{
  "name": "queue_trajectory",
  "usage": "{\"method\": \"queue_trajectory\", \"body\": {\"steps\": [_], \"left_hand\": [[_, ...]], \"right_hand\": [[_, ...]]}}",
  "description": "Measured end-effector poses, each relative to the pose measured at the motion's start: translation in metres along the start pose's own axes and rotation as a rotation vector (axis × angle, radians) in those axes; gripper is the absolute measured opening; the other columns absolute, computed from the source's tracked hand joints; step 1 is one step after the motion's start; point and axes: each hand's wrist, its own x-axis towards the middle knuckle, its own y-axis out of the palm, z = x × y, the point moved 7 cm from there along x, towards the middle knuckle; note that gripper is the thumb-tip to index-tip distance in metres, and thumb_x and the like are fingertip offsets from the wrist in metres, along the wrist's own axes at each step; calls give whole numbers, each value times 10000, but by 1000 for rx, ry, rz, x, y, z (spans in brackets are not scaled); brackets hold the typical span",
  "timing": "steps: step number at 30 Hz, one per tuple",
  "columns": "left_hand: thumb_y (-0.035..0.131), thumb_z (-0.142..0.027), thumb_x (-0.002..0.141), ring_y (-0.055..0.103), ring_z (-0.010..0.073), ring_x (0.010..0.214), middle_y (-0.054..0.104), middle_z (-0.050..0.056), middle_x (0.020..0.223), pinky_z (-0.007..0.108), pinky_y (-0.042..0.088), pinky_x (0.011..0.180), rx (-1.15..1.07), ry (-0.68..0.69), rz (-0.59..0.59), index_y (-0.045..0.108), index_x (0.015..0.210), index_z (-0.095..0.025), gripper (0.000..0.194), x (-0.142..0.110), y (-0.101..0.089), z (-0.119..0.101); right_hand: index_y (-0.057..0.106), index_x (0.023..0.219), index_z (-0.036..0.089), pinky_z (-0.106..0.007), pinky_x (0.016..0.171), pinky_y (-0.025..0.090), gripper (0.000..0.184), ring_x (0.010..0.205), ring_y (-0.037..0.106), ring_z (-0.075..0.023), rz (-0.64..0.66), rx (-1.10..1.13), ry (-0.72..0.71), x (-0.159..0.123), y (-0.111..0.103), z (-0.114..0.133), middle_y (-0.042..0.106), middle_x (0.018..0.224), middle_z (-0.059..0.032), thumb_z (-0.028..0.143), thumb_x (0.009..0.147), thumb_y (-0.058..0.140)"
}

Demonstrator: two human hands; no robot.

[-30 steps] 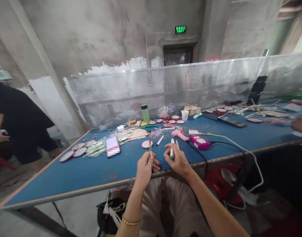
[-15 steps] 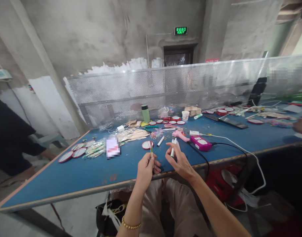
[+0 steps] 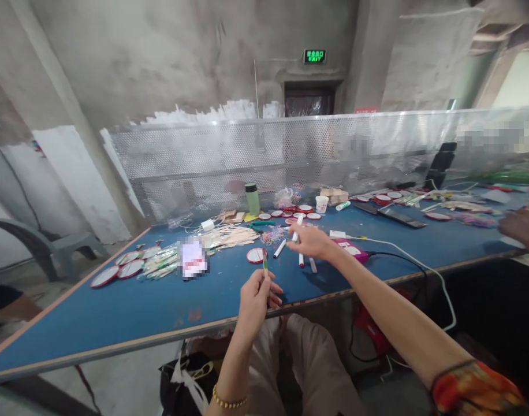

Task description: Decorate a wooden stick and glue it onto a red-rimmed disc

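Observation:
My left hand [image 3: 256, 293], near the table's front edge, pinches a flat wooden stick [image 3: 265, 267] with green and dark reddish colouring on it. The stick points away from me, its tip over a round white disc with a red rim [image 3: 254, 255]. Farther out and to the right, my right hand [image 3: 311, 240] is closed on a white marker [image 3: 297, 227], which stands tilted up from the fingers. Below that hand lie a marker with a red end [image 3: 301, 259] and a whitish one [image 3: 312, 265]. A marker with a black end [image 3: 279, 249] rests beside the disc.
Bare wooden sticks [image 3: 241, 236], bagged sticks [image 3: 160, 263] and red-rimmed discs [image 3: 104, 277] lie to the left. A green bottle [image 3: 252, 200] and paper cup [image 3: 321, 204] stand at the back. A magenta box [image 3: 353, 251] with cables sits right; another person's hand [image 3: 522, 226] is farther right.
My right hand has moved forward with the marker, away from the table's front edge, uncovering the markers below it. My left hand stays nearly in place with the wooden stick.

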Motion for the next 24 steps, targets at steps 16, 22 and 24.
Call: {"method": "queue_trajectory", "body": {"steps": [16, 22, 24], "left_hand": [[597, -601, 750, 566, 108, 403, 643, -2, 603, 189, 404, 377, 10, -18, 19, 532, 852, -173, 445, -1, 3, -2], [615, -583, 739, 590, 115, 430, 656, 8, 618, 190, 418, 393, 0, -19, 15, 552, 871, -163, 445, -3, 2, -4], [616, -579, 740, 592, 117, 434, 661, 12, 626, 191, 421, 393, 0, -21, 10, 554, 877, -160, 445, -3, 2, -4]], "right_hand": [[674, 1136, 183, -295, 685, 481, 429, 876, 702, -253, 291, -197, -162, 12, 48, 21, 752, 967, -105, 290, 722, 631], [596, 1295, 207, -273, 761, 449, 409, 952, 683, -221, 48, -127, -131, -4, -5, 3, 740, 1031, -80, 290, 910, 485], [649, 1208, 192, -263, 757, 440, 345, 946, 683, -215, -19, -158, -53, -11, -19, -9, 740, 1012, -87, 264, 951, 431]]}}
